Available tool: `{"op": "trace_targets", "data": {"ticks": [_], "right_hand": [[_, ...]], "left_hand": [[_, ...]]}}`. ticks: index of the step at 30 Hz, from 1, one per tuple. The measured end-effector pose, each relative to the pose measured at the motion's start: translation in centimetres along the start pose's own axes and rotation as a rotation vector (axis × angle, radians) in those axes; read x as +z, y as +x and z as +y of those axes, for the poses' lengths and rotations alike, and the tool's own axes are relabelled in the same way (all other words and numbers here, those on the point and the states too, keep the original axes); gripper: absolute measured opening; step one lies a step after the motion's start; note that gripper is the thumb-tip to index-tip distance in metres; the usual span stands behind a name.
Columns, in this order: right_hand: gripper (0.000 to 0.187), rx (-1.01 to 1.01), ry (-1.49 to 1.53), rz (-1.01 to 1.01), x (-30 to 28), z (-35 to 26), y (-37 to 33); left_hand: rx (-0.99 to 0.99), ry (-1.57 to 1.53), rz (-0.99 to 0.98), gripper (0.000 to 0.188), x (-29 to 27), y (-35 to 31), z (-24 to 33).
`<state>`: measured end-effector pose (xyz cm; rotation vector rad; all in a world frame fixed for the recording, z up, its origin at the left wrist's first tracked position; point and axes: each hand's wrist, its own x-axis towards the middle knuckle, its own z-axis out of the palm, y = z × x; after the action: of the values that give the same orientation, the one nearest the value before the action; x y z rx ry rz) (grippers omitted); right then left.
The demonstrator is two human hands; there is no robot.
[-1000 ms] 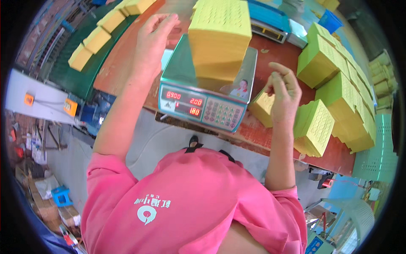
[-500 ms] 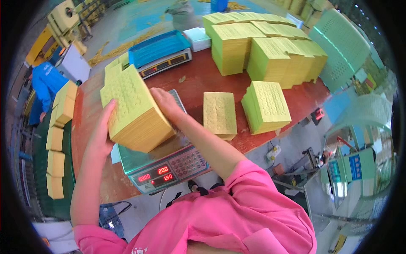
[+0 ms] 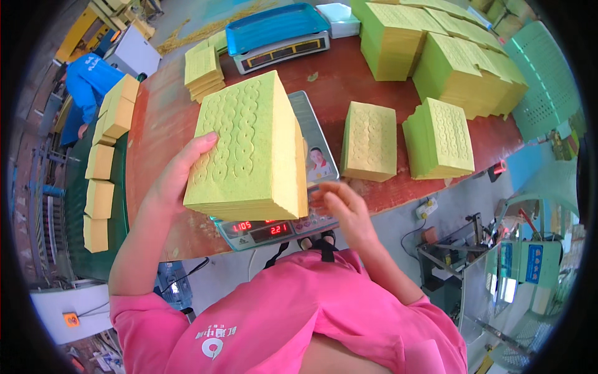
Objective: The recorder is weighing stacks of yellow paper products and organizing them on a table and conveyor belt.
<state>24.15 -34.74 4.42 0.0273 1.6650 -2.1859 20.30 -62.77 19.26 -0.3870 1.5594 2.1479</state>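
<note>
A thick block of yellow paper [image 3: 246, 149], its top sheet stamped with rows of linked rings, is tilted above the digital scale [image 3: 314, 143]. My left hand [image 3: 177, 177] grips the block along its left side, thumb on the stamped face, the other fingers hidden beneath. Beside the block's lower right edge is my right hand [image 3: 346, 212], its fingers loosely bent and apart with nothing visible in them. A thin layer juts out along the block's right side. Much of the scale is covered by the block; its red-lit display [image 3: 268, 230] shows below.
Two smaller yellow paper stacks [image 3: 370, 140] [image 3: 443, 140] stand to the right on the red table [image 3: 162, 124]. Large stacks [image 3: 398, 43] fill the back right. Behind are a second scale with a blue tray [image 3: 277, 28] and a low paper pile [image 3: 202, 68]. Blocks line a green conveyor [image 3: 118, 206] at left, near a blue-clothed person [image 3: 93, 78].
The paper block has turned more upright and shifted right in my left hand. My right hand has let go of its far side and come down toward me. The scale's display has changed.
</note>
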Motion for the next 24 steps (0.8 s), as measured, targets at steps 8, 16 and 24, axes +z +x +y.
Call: {"op": "trace_targets", "data": {"ticks": [8, 16, 24], "right_hand": [[0.026, 0.275, 0.564, -0.122, 0.7, 1.8, 1.0], [0.043, 0.124, 0.153, -0.055, 6.0, -3.9, -1.9], [0.037, 0.081, -0.485, -0.482, 22.9, -2.6, 3.5]], "left_hand": [[0.053, -0.07, 0.225, 0.053, -1.7, -2.5, -1.5], [0.26, -0.531, 0.07, 0.045, -9.5, -7.4, -13.0], [0.519, -0.703, 0.421, 0.063, -22.7, -16.9, -21.4]]}}
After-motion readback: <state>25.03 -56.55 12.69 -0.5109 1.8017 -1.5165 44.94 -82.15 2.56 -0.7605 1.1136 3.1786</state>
